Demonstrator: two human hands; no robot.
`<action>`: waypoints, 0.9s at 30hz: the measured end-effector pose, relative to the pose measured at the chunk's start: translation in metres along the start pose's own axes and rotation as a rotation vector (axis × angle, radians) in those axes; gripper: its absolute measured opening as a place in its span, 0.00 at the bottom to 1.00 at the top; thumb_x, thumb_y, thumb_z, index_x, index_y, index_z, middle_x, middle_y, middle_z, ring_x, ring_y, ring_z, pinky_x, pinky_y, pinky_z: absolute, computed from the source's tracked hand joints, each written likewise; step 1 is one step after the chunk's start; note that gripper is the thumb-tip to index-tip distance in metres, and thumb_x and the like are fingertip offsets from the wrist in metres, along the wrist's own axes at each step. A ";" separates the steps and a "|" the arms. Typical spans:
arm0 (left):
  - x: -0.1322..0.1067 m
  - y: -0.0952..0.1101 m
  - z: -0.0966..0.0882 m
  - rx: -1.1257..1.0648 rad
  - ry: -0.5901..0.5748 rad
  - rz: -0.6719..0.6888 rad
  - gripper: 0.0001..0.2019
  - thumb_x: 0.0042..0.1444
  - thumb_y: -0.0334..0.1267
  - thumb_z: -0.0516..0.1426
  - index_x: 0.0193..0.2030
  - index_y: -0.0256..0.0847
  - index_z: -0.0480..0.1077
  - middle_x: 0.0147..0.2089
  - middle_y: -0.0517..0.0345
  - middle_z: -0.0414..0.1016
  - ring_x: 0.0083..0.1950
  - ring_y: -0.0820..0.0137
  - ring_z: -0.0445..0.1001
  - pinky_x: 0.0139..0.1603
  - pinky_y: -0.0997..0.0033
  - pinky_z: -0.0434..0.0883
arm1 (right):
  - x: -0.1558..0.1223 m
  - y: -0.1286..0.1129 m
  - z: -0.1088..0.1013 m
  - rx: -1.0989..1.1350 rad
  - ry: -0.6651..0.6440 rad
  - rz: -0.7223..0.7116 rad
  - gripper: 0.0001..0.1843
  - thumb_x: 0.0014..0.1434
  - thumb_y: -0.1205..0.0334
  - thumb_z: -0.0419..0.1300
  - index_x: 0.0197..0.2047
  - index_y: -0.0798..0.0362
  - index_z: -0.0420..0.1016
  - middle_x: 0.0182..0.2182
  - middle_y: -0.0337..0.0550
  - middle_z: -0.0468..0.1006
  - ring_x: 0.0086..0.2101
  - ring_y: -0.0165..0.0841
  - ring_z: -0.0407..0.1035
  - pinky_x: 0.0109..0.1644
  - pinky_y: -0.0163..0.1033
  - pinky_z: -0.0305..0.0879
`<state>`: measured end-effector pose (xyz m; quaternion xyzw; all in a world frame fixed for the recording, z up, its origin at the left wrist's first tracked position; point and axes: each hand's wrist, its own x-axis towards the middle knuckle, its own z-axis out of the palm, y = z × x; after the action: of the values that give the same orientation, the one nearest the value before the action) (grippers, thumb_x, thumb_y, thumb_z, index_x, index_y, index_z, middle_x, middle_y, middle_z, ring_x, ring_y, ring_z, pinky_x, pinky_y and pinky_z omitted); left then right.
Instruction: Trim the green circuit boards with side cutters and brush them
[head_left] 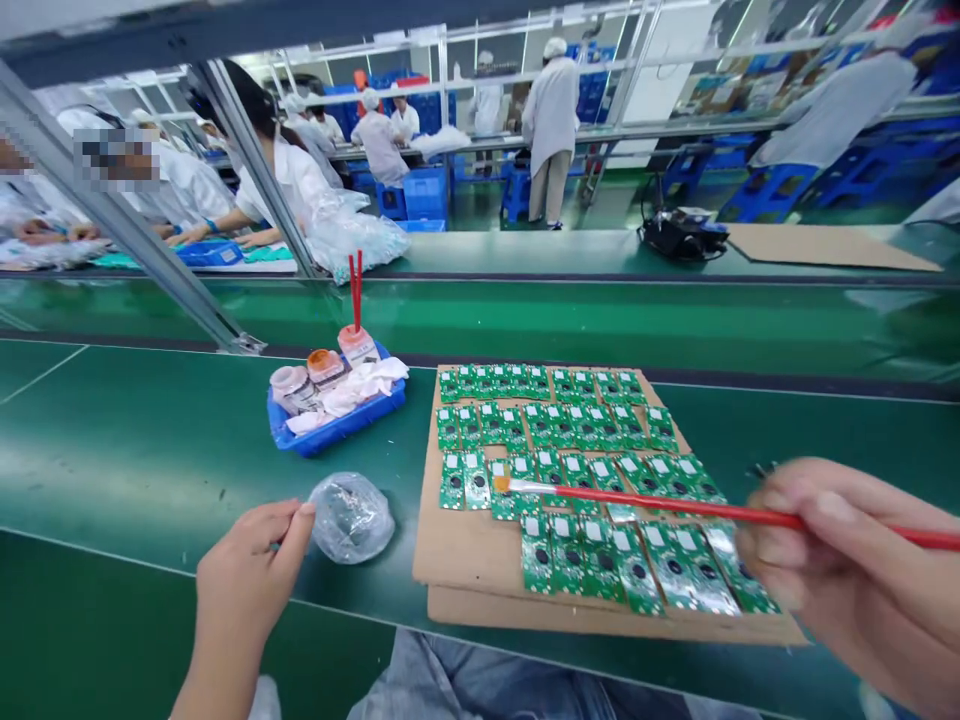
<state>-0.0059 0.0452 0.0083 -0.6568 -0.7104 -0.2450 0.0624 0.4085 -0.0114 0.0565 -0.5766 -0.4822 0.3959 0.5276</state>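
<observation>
My right hand is closed round the red handle of a paintbrush. The brush reaches left over green circuit boards, its orange-tinted bristles above a board in the third row; whether they touch it I cannot tell. Several rows of these boards, each with a white square and most with a dark round spot, lie on a cardboard sheet. My left hand pinches thumb and forefinger at the rim of a round, crumpled clear plastic bag on the green table.
A blue tray holds small jars, white cloth and two upright red sticks. Behind the table run a green conveyor belt and a metal post. People in white coats work beyond, near a black object.
</observation>
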 end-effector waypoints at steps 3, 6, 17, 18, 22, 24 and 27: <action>-0.008 -0.025 0.009 0.026 0.021 -0.190 0.19 0.53 0.48 0.50 0.18 0.44 0.73 0.33 0.58 0.82 0.34 0.64 0.79 0.22 0.73 0.66 | 0.042 -0.053 0.076 0.034 -0.173 -0.129 0.14 0.58 0.49 0.59 0.26 0.47 0.69 0.17 0.37 0.70 0.18 0.30 0.67 0.18 0.35 0.62; -0.019 -0.050 0.022 0.036 0.018 -0.345 0.18 0.53 0.48 0.50 0.21 0.44 0.74 0.33 0.57 0.82 0.31 0.64 0.78 0.21 0.72 0.66 | 0.084 -0.080 0.156 -0.033 -0.291 -0.315 0.12 0.59 0.58 0.55 0.26 0.51 0.67 0.19 0.35 0.71 0.19 0.27 0.67 0.23 0.33 0.64; -0.034 -0.078 0.067 0.084 -0.006 -0.387 0.18 0.54 0.46 0.48 0.31 0.42 0.77 0.40 0.46 0.79 0.43 0.54 0.75 0.43 0.56 0.68 | 0.160 -0.066 0.324 -0.279 -0.377 -0.516 0.13 0.57 0.63 0.52 0.21 0.51 0.61 0.18 0.32 0.64 0.25 0.27 0.61 0.31 0.34 0.54; -0.034 -0.078 0.068 0.087 -0.011 -0.385 0.17 0.54 0.46 0.49 0.31 0.43 0.77 0.40 0.47 0.79 0.43 0.54 0.75 0.43 0.57 0.67 | 0.162 -0.065 0.328 -0.301 -0.371 -0.509 0.13 0.57 0.63 0.52 0.21 0.51 0.61 0.18 0.32 0.64 0.25 0.28 0.61 0.32 0.34 0.53; -0.035 -0.078 0.070 0.097 -0.023 -0.386 0.16 0.54 0.45 0.50 0.32 0.43 0.77 0.42 0.47 0.79 0.45 0.54 0.74 0.43 0.55 0.66 | 0.166 -0.064 0.341 -0.376 -0.358 -0.467 0.13 0.57 0.62 0.53 0.21 0.51 0.61 0.19 0.33 0.65 0.26 0.29 0.60 0.32 0.36 0.52; -0.035 -0.080 0.071 0.101 -0.018 -0.389 0.15 0.54 0.44 0.50 0.32 0.43 0.77 0.42 0.47 0.79 0.46 0.53 0.74 0.44 0.55 0.67 | 0.168 -0.064 0.347 -0.394 -0.369 -0.442 0.13 0.57 0.63 0.53 0.21 0.51 0.62 0.20 0.33 0.66 0.27 0.29 0.61 0.34 0.35 0.53; -0.036 -0.086 0.070 0.091 -0.007 -0.392 0.13 0.53 0.43 0.52 0.31 0.44 0.77 0.42 0.48 0.79 0.45 0.54 0.74 0.43 0.55 0.67 | 0.169 -0.067 0.355 -0.401 -0.412 -0.386 0.13 0.58 0.64 0.53 0.21 0.52 0.62 0.22 0.34 0.68 0.29 0.28 0.62 0.37 0.35 0.56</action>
<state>-0.0681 0.0413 -0.0903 -0.5032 -0.8353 -0.2179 0.0407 0.0944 0.2322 0.0861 -0.4750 -0.7469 0.2942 0.3605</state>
